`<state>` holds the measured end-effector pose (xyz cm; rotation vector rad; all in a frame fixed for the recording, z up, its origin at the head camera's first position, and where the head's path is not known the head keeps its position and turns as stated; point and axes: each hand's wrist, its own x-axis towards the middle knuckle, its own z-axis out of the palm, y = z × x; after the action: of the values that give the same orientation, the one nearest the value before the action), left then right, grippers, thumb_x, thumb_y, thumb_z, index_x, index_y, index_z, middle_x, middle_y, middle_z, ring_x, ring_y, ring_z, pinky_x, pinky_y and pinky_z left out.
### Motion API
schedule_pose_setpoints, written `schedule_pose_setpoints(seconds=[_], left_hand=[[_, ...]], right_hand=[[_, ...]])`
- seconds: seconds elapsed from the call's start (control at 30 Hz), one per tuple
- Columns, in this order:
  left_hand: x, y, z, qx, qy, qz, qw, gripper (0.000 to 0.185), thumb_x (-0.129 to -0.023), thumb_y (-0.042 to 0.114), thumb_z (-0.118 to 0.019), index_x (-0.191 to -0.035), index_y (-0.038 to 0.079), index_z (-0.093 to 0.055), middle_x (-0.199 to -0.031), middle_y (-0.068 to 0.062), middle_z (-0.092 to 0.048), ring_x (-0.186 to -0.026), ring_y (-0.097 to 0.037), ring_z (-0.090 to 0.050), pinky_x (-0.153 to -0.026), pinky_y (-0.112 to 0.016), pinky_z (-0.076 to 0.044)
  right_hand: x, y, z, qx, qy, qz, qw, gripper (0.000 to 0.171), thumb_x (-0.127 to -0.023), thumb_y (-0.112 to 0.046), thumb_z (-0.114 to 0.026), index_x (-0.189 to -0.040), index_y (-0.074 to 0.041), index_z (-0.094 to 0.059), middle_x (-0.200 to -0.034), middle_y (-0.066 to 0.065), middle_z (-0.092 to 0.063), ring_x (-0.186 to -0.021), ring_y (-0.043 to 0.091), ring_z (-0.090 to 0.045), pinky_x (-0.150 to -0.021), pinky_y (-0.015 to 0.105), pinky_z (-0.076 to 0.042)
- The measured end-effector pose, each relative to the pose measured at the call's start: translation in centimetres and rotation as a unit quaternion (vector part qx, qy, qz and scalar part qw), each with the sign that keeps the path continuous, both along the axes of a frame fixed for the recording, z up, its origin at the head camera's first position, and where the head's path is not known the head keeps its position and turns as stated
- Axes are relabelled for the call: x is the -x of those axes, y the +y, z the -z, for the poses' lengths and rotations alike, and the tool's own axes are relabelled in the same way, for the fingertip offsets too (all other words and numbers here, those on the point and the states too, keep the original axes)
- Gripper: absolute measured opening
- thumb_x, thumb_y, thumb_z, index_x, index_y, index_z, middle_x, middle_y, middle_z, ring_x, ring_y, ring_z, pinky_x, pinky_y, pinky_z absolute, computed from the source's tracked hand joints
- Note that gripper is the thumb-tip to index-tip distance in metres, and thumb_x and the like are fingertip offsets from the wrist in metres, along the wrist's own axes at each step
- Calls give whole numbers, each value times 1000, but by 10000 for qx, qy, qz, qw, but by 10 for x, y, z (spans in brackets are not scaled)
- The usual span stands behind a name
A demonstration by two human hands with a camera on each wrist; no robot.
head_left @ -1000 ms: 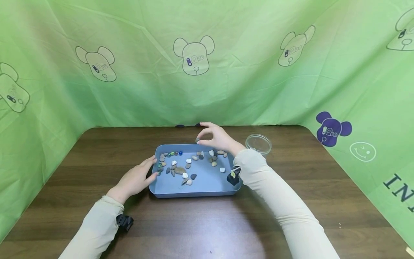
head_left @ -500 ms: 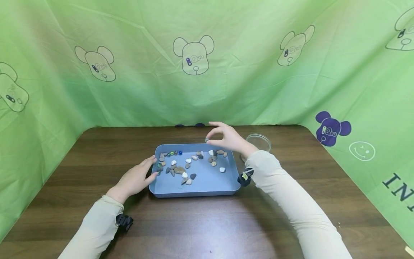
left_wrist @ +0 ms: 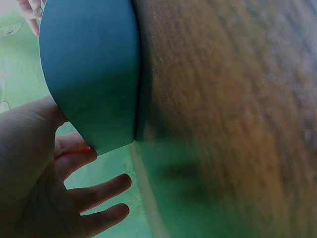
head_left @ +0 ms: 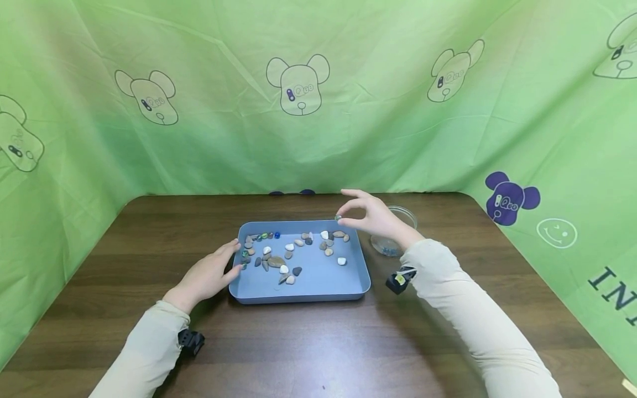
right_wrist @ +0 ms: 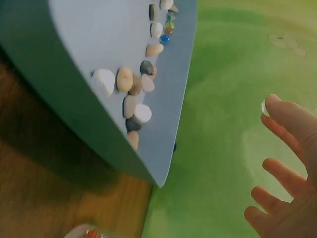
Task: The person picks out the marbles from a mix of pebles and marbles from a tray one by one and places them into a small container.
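A blue tray [head_left: 303, 296] holds several small stones [head_left: 278, 261] and a few glass marbles [head_left: 271, 235]. My right hand [head_left: 340, 218] hovers above the tray's far right corner and pinches a small glassy marble [head_left: 338, 217] between thumb and forefinger. The right wrist view shows that marble [right_wrist: 266, 106] at my fingertips [right_wrist: 285, 116], off to the side of the tray [right_wrist: 94, 25]. My left hand [head_left: 234, 260] rests with straight fingers against the tray's left edge. In the left wrist view my left hand [left_wrist: 74, 188] lies beside the tray [left_wrist: 89, 74].
A clear round dish [head_left: 395, 235] with a few marbles stands on the brown table [head_left: 318, 342] just right of the tray, partly hidden by my right hand. Green printed cloth [head_left: 298, 110] walls the table at the back and sides.
My right hand has carried the pinched marble to the right, from over the tray's far edge towards the clear dish. The left hand and tray have not moved.
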<state>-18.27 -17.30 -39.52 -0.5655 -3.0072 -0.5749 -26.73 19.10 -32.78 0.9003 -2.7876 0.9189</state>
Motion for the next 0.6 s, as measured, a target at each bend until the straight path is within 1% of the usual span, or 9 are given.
schedule_pose_setpoints(seconds=[0.13, 0.23, 0.33, 0.4, 0.47, 0.53, 0.6], left_hand=[[0, 0, 0, 3, -4, -12, 10000, 53, -93, 25, -52, -136, -3, -43, -146, -21, -38, -129, -38, -45, -104, -51, -39], [0, 0, 0, -7, 7, -9, 10000, 52, -93, 26, -52, -136, -3, -43, -146, -21, -38, -128, -39, -45, -103, -51, -40], [0, 0, 1, -24, 33, 3, 10000, 52, -93, 26, -52, -136, -2, -44, -146, -21, -38, -128, -39, -46, -102, -52, -40], [0, 0, 1, -36, 45, 5, 10000, 52, -93, 26, -52, -136, -2, -44, -146, -20, -38, -127, -39, -46, -102, -52, -40], [0, 0, 1, -41, 31, -1, 10000, 52, -93, 26, -52, -136, -2, -44, -146, -20, -38, -128, -39, -45, -102, -52, -40], [0, 0, 1, -40, 14, -10, 10000, 52, -93, 26, -52, -136, -2, -43, -147, -20, -38, -128, -39, -45, -103, -52, -40], [0, 0, 1, -42, -10, -26, 10000, 52, -93, 26, -52, -136, -2, -43, -147, -20, -37, -129, -39, -44, -103, -52, -40]], right_hand=[[-2, 10, 0, 114, -4, 81, 9999, 14, -83, -20, -70, -96, -14, -71, -146, 13, -40, -135, 37, -37, -108, 55, -32], [-4, 18, 1, 176, 80, 131, 9997, 15, -82, -18, -71, -96, -14, -71, -145, 14, -41, -133, 38, -39, -107, 54, -33], [-5, 25, 1, 203, 174, 235, 9994, 15, -81, -18, -72, -95, -13, -72, -144, 14, -43, -124, 36, -49, -96, 47, -43], [-5, 30, 1, 205, 219, 313, 9991, 16, -80, -19, -72, -95, -14, -72, -144, 13, -44, -120, 33, -52, -87, 40, -47], [-5, 35, 1, 252, 213, 368, 9988, 15, -80, -19, -72, -95, -14, -72, -144, 13, -44, -118, 31, -54, -80, 39, -50], [-5, 40, 0, 283, 189, 422, 9985, 15, -81, -19, -72, -95, -14, -72, -145, 13, -43, -125, 33, -49, -83, 42, -51], [-5, 45, 0, 321, 156, 489, 9982, 16, -81, -20, -71, -96, -14, -72, -145, 13, -42, -129, 35, -45, -89, 48, -49]])
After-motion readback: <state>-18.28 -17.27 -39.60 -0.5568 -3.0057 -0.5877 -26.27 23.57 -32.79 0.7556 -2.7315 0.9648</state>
